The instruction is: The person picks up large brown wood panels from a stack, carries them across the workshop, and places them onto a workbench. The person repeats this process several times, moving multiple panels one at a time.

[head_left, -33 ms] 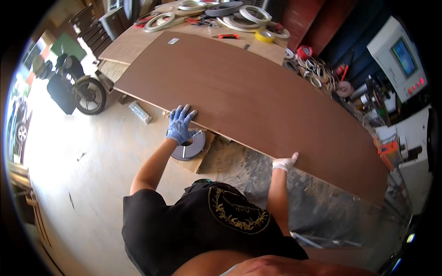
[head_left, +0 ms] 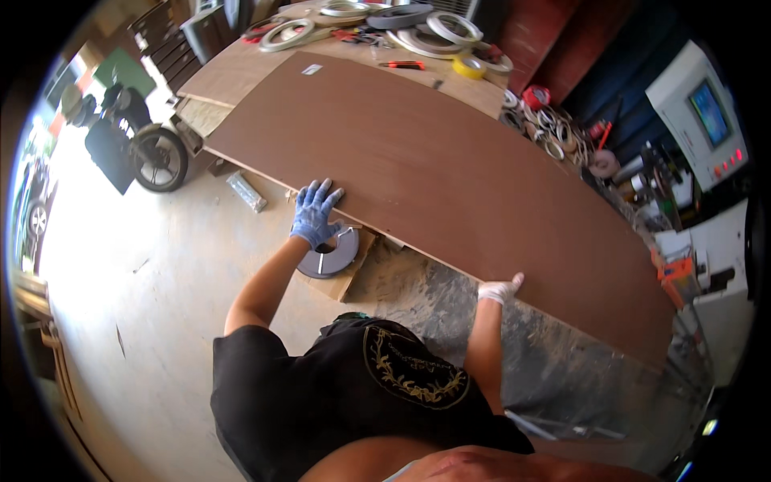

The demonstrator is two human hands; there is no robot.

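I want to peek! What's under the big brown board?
Under the brown board a lighter wooden table shows at the far end, and a grey reel peeks out by the left hand. The rest underneath is covered.

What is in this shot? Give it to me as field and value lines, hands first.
left hand: blue glove, fingers spread flat on the near edge of the board
right hand: white glove, at the same edge further right; grip unclear
board: large brown sheet lying flat on the workbench
under the board: grey roll on the floor by the left hand
far bench end: rings of tape, one yellow roll
left background: parked motorbike
right background: machine with a screen
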